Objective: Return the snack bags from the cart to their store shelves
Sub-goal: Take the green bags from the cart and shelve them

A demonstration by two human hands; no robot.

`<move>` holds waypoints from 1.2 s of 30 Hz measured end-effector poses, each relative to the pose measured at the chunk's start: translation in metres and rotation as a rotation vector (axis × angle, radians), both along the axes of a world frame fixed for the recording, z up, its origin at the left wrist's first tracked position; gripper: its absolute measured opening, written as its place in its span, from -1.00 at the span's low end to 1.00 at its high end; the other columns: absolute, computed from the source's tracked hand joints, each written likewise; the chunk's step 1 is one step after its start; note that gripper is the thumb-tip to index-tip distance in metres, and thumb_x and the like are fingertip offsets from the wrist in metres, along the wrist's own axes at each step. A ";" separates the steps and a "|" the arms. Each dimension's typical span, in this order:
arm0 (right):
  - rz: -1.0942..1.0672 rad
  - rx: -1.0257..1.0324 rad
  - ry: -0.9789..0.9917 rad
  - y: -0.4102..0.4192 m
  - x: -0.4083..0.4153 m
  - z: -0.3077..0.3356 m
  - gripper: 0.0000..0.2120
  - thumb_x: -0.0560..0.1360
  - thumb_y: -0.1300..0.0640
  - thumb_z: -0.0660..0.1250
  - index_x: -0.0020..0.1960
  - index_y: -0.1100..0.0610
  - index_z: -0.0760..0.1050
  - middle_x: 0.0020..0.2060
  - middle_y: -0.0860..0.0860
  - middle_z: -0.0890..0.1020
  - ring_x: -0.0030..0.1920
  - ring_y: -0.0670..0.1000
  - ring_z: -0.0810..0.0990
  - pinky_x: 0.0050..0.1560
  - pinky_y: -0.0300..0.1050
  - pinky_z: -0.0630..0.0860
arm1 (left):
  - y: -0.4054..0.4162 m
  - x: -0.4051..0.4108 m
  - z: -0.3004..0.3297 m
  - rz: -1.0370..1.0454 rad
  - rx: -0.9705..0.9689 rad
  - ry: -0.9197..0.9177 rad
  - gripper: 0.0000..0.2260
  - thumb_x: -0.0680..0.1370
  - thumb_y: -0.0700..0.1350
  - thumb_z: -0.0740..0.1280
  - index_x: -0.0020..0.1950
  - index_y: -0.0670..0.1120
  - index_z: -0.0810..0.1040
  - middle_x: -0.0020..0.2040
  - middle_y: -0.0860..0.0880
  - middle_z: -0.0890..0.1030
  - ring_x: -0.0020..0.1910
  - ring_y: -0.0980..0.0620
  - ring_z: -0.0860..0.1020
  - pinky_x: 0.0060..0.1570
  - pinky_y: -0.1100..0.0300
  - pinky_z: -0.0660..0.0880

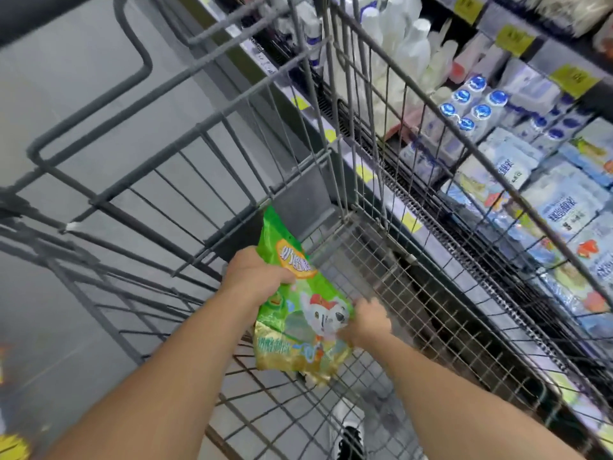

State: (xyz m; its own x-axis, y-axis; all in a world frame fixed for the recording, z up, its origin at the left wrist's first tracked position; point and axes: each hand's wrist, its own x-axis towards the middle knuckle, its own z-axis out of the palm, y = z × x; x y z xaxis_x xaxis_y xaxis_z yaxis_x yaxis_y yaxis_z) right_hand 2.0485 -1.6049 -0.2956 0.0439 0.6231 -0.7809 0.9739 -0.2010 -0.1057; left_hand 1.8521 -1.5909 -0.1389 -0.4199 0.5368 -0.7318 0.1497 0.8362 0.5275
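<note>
Both hands are closed on one green snack bag [298, 313], held inside the cart [414, 293] above its wire floor. The left hand [257, 277] wraps the bag's left edge near the top, thumb across the printed front and fingers hidden behind, so it seems to carry most of the weight. The right hand [368, 322] pinches the bag's right edge lower down, fingers curled out of sight behind the film; that second hold probably steadies a floppy pack so it does not fold as it comes up.

Glossy, crinkled plastic film makes up the bag, bright green with a yellow-gold band at the bottom, an orange label near the top and a white cartoon animal in the middle. It stands roughly upright, its top corner reaching toward the cart's front wall and its bottom edge hanging just clear of the mesh, or possibly touching; I cannot tell which.

Grey coated wire forms the cart: a fine square grid on the floor, wider-spaced vertical bars on the sides. No other snack bag shows in the visible part of the basket.

Beyond the cart's right side runs a store shelf [471, 207] stocked with white bottles [414, 48], blue-capped bottles [477, 104] and pale blue-and-white cartons [560, 200], with yellow price tags [514, 39] along its edges. These look like dairy, so this shelf is likely not the bag's home.
</note>
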 end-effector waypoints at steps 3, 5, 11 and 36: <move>-0.058 -0.007 0.032 0.000 -0.009 0.000 -0.42 0.25 -0.10 0.58 0.09 0.16 0.44 -0.01 0.05 0.52 0.06 0.07 0.54 0.13 0.02 0.55 | 0.000 -0.004 -0.006 -0.016 -0.002 0.034 -0.53 -0.04 -0.11 0.55 -0.14 -0.06 0.69 -0.20 -0.10 0.74 -0.21 -0.14 0.72 -0.15 -0.14 0.68; -0.140 -0.083 0.142 0.003 -0.011 0.003 -0.56 0.26 -0.01 0.61 -0.13 0.16 0.41 -0.26 -0.01 0.52 -0.25 -0.02 0.55 -0.26 -0.11 0.58 | 0.001 -0.003 -0.004 -0.024 -0.002 0.033 -0.51 -0.04 -0.11 0.55 -0.11 -0.07 0.69 -0.18 -0.11 0.74 -0.22 -0.14 0.72 -0.14 -0.14 0.68; -0.276 -0.361 0.355 0.008 -0.013 0.017 -0.48 0.06 0.18 0.69 -0.05 0.20 0.57 -0.16 0.08 0.70 -0.15 0.07 0.70 -0.14 0.02 0.69 | 0.002 0.001 0.004 -0.073 -0.019 0.033 -0.52 0.00 -0.15 0.54 -0.09 -0.07 0.67 -0.15 -0.11 0.73 -0.20 -0.15 0.71 -0.12 -0.13 0.68; -0.693 -0.147 0.794 0.017 0.091 0.187 -0.80 0.25 0.40 0.54 -0.29 0.21 0.55 -0.37 0.17 0.63 -0.36 0.12 0.60 -0.28 0.01 0.58 | 0.012 0.014 0.148 -0.325 0.081 -0.242 -0.52 0.16 -0.20 0.65 0.03 -0.08 0.63 -0.21 -0.14 0.75 -0.21 -0.20 0.72 -0.14 -0.04 0.67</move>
